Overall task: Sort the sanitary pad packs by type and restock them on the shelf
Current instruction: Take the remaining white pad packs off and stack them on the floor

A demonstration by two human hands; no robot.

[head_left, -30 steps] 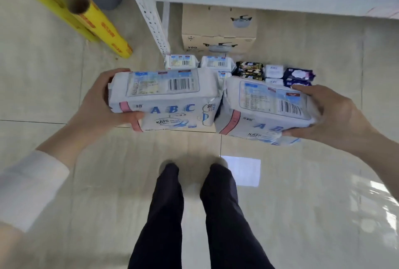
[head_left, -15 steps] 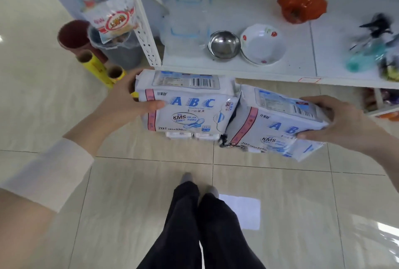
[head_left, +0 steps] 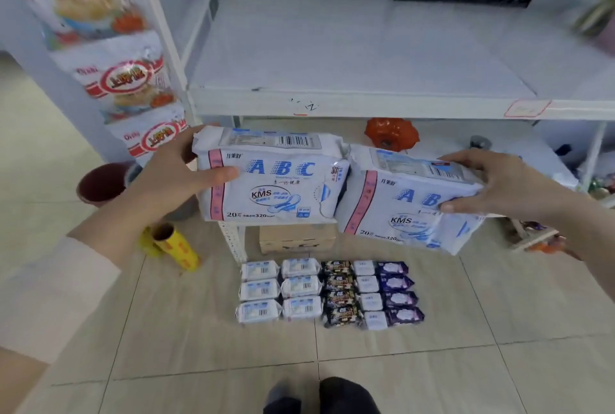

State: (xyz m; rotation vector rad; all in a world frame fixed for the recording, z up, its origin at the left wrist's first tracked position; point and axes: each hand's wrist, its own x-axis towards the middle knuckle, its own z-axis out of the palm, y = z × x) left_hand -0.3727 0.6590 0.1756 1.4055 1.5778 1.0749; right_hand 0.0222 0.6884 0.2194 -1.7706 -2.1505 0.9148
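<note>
Two large white-and-blue sanitary pad packs are held in the air side by side, just below the front edge of a bare white shelf (head_left: 332, 104). The left hand (head_left: 173, 177) grasps the left pack (head_left: 273, 180) by its left end, with the thumb across the printed front and the fingers behind. The right hand (head_left: 499, 187) grasps the right pack (head_left: 409, 204) by its right end, fingers over the top and thumb on the front. The packs' inner ends meet or nearly meet.

Each soft pack is held by one end only, so a free end could sag and slip out. Lifting both at once, either pack might also catch the shelf's front edge and fall onto the sorted rows below.

Both packs have their long axis running left to right, with the printed face toward the person and the barcode side up. The left pack is level. The right one sits askew, its right end lower.

On the tiled floor (head_left: 166, 330) beneath, smaller packs (head_left: 329, 294) lie in neat columns of white, dark and purple. A cardboard box (head_left: 296, 240) sits behind them, under the shelf.
</note>
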